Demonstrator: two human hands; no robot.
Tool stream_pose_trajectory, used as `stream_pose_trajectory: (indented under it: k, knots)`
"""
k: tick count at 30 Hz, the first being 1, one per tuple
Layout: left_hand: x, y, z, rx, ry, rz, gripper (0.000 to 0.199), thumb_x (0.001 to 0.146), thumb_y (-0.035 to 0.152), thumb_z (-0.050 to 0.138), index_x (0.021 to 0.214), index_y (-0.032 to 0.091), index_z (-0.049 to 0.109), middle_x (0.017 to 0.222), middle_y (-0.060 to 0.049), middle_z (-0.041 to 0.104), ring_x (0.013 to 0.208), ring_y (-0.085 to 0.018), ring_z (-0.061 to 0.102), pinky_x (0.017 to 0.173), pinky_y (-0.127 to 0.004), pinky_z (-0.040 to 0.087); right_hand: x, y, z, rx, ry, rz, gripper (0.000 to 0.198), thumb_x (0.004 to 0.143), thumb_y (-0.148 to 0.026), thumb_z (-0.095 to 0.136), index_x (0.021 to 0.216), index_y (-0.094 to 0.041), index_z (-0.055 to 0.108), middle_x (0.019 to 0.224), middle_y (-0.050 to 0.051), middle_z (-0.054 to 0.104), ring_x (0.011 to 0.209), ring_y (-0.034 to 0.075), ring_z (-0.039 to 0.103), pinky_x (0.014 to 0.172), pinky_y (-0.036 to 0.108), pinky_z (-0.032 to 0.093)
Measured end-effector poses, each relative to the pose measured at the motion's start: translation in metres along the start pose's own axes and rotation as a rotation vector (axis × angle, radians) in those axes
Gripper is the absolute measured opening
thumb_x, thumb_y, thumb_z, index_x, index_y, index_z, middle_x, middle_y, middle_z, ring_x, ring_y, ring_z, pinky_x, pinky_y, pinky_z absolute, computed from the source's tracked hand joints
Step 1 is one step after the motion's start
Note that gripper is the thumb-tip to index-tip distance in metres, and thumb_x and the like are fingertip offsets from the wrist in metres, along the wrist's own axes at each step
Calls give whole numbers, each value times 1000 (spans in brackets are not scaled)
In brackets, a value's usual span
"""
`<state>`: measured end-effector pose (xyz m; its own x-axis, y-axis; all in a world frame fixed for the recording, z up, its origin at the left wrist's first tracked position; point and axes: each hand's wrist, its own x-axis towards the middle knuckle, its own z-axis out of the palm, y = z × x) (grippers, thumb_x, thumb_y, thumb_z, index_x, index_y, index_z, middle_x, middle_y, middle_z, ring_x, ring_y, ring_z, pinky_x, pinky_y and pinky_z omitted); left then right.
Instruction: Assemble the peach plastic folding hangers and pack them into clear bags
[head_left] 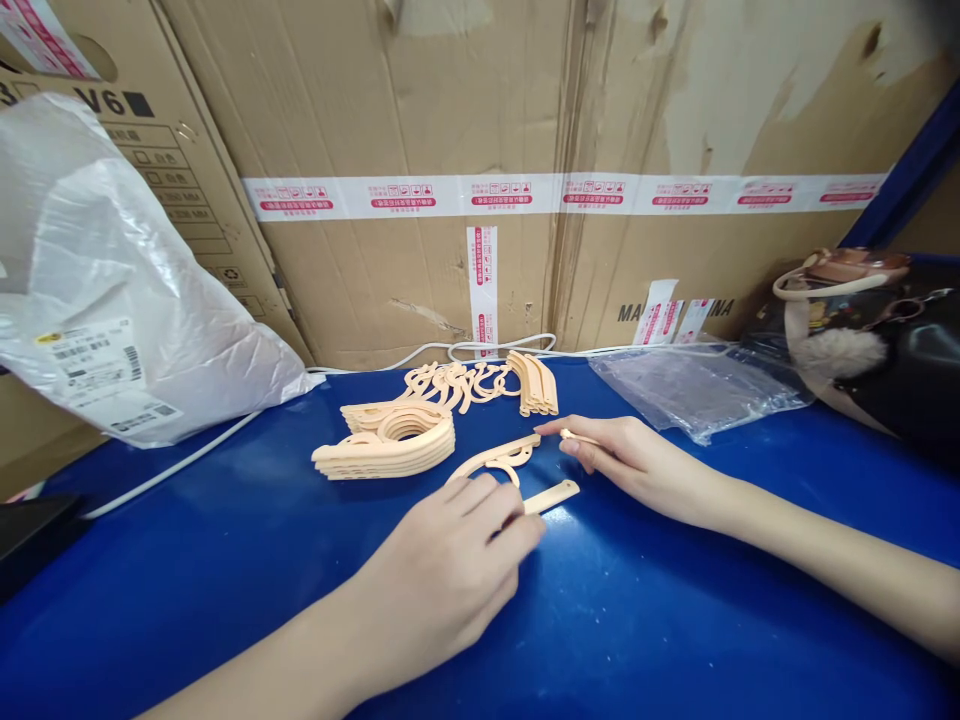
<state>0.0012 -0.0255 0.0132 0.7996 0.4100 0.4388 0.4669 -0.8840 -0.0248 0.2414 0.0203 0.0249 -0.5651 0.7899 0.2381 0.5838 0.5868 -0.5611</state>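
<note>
My left hand (454, 570) is closed over beige plastic hanger parts low above the blue table. From under its fingers show a curved hanger arm (487, 457) with a round cut-out and a straight, flat bar (556, 496) with a hole at its end. A pinch of my right hand (637, 460) holds a small beige plastic piece (577, 437), and its index fingertip is at the curved arm's tip. Behind the left hand lies a neat stack of beige hanger arms (390, 455). Loose beige hooks (457, 382) and a second bundle of curved arms (534, 383) lie farther back.
Large taped cardboard boxes (420, 110) wall off the back of the blue table (645, 620). A white plastic parcel bag (127, 270) leans at left, a clear plastic bag (697, 388) and dark handbag (900, 350) are at right. A white cable (180, 465) runs along the back.
</note>
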Motion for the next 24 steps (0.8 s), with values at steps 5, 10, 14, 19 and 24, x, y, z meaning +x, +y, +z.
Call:
stream_pose_trajectory:
  k: [5,10,14,19,24]
  knots:
    - [-3,1,3,-21,-36,75,22,93,11,41,102,17,61,81,-3,60,73,-19,52,64,-31,43,-1,1,2,-251,9,74,37,101,-40,34,122,-22,57,90,6,72,76,22,66,68,32,45]
    - [-2,-4,6,-75,-36,24,24,95,10,41,106,18,60,87,-2,64,80,-18,57,73,-31,47,-2,1,4,-328,31,101,33,99,-45,35,114,-21,51,74,2,68,67,21,63,62,30,42]
    - [0,-5,7,-108,-6,-61,26,95,12,45,117,18,56,113,-7,63,110,-21,56,96,-38,47,-1,1,4,-335,24,67,33,101,-44,31,92,-22,55,73,2,65,65,19,61,60,29,40]
    - [-1,-7,11,-150,-59,-215,34,94,25,52,128,20,49,144,-12,44,137,-29,36,108,-52,39,0,2,4,-248,4,-26,37,101,-40,31,97,-23,64,96,6,70,89,22,66,75,32,45]
    - [-1,-8,14,-224,-110,-289,30,95,25,50,125,21,48,146,-11,42,139,-29,35,109,-54,38,-1,-2,5,-270,6,106,33,101,-40,29,116,-21,51,69,2,65,63,21,63,59,30,40]
